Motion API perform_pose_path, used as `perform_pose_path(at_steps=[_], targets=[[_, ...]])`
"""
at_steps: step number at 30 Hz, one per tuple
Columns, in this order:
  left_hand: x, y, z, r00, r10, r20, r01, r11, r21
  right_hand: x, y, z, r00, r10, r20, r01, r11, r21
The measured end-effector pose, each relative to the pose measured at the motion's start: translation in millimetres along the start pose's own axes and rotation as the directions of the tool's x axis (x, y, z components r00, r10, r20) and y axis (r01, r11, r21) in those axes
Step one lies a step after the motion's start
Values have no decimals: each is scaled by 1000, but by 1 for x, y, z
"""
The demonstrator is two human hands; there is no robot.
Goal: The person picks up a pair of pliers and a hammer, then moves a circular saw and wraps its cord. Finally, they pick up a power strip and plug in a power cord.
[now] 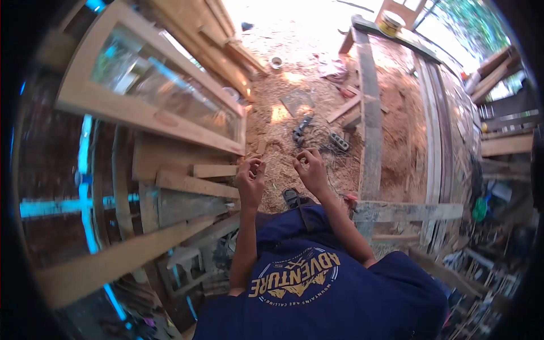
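My left hand (251, 180) is raised in front of my body, its fingers curled in with nothing showing between them. Just beyond its fingertips, a small wood piece (261, 147) lies on the shavings. Level with it on the other side, my right hand (313, 171) bends thumb and forefinger into a ring, and nothing shows inside. Past the right hand, a dark power tool (302, 128) rests on the floor. A power strip (339, 141) with a cord lies to its right. Wood boards (215, 170) jut out close to my left hand.
A framed glass panel (164, 85) leans at the left above stacked timber. Wood shavings (272, 124) cover the floor, where a glass sheet (297, 102) and a small cup (276, 63) lie. On the right runs a wooden bench frame (371, 113), with a yellow bucket (391, 24) at its far end.
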State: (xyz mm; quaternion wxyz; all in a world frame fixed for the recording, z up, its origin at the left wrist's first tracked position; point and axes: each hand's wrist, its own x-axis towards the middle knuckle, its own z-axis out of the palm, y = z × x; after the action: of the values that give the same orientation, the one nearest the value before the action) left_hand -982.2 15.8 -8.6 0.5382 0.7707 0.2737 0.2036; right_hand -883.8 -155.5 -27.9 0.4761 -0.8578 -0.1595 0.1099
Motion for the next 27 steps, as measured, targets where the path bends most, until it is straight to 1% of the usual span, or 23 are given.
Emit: perform_pose_path(at_steps=[2,3,6,7,9,10,11,12,13,14,16,17,20,21,23,24,27], targets=[[22,0,17,996,65,52,-66,998,12,8,20,-6,998,29,-56,-30,1000,-9],[31,7,22,995,38,91,-42,999,34,11,28,-5,996,41,-79,-42,999,-9],[59,-4,36,960,207,188,-225,971,78,20,35,-3,976,40,-213,-48,998,-34],[68,-9,39,941,246,231,-282,949,138,21,38,0,971,56,-234,-58,998,-3],[82,-12,45,933,203,297,-235,969,77,29,38,3,957,81,-277,-69,996,53],[94,-11,52,927,187,327,-213,976,46,41,38,-1,954,123,-274,-102,991,88],[103,-14,57,925,47,378,-54,998,9,45,40,-1,950,171,-262,-142,982,127],[106,-21,56,905,40,422,-53,998,19,38,38,5,941,239,-241,-199,964,177],[117,-27,60,884,46,466,-63,998,22,41,38,6,929,261,-263,-212,956,201],[136,-27,70,863,75,500,-90,996,7,53,36,1,919,251,-306,-199,961,190],[155,-22,68,812,61,580,-103,994,40,51,15,-4,889,267,-372,-214,960,178],[165,-18,71,787,60,614,-100,995,30,52,8,-6,859,347,-376,-270,932,242],[187,10,81,706,90,702,-134,991,7,52,-4,-9,798,362,-482,-279,931,237],[193,18,85,679,100,727,-151,988,5,53,-5,-9,772,396,-497,-296,916,270],[203,22,97,633,183,752,-217,975,-54,52,-2,-8,725,463,-510,-329,883,333],[207,24,105,613,221,759,-244,966,-84,52,1,-8,708,472,-525,-331,879,343],[214,24,128,556,204,806,-248,966,-73,52,8,-10,660,512,-550,-345,857,383]])
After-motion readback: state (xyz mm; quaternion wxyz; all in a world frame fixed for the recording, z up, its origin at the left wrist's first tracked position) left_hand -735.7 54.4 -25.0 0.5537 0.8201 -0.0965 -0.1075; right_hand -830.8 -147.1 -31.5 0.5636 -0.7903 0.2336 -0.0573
